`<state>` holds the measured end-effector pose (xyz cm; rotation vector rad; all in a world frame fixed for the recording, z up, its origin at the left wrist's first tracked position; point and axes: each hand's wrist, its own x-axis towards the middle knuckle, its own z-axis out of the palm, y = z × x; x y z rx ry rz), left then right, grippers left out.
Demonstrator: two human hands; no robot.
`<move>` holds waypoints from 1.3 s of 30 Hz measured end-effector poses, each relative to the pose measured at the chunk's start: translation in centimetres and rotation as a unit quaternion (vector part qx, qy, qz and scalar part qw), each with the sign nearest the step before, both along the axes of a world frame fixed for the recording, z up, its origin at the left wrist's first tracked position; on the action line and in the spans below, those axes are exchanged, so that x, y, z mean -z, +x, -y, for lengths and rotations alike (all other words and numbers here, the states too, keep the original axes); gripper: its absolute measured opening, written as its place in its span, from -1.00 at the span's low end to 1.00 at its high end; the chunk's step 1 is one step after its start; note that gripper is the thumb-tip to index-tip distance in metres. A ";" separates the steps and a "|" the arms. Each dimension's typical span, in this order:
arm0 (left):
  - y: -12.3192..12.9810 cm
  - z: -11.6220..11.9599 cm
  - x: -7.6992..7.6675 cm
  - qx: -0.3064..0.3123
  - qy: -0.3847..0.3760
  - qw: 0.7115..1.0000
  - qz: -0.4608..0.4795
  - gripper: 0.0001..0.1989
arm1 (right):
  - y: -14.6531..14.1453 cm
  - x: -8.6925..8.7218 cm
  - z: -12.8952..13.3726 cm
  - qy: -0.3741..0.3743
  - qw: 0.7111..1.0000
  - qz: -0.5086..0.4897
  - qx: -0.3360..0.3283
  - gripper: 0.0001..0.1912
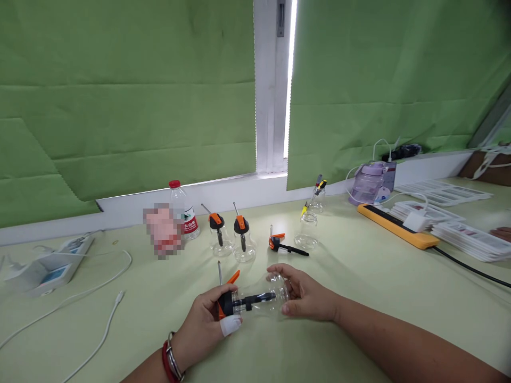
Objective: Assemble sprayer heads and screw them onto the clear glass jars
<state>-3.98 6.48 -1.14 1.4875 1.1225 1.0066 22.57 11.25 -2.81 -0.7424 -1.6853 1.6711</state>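
My left hand (203,322), with a white wrapping on the thumb, grips a black-and-orange spout lid (227,304) that has a metal spout. From this lid a black tube (255,301) reaches into a clear jar (281,290) lying sideways. My right hand (309,295) has its fingers curled round the jar's base. The lid is at the jar's mouth; whether it is screwed on I cannot tell. Beyond my hands stand two lidded jars (219,244) of the same kind. A loose spout lid (274,243) lies to their right, beside a lidless jar (306,236).
At the back, another jar (318,203) holds screwdrivers. A water bottle (190,223) stands by a blurred pink thing (163,229). White cables (107,324) and a power strip (74,260) lie left. An orange power strip (399,227), card stacks (475,242) and another person's fingers (502,233) are right.
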 end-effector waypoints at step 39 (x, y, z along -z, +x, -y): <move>-0.6 -0.3 0.9 0.003 -0.029 0.999 0.030 -0.49 | -0.3 -0.6 0.1 -0.002 1.000 0.017 -0.011 -0.47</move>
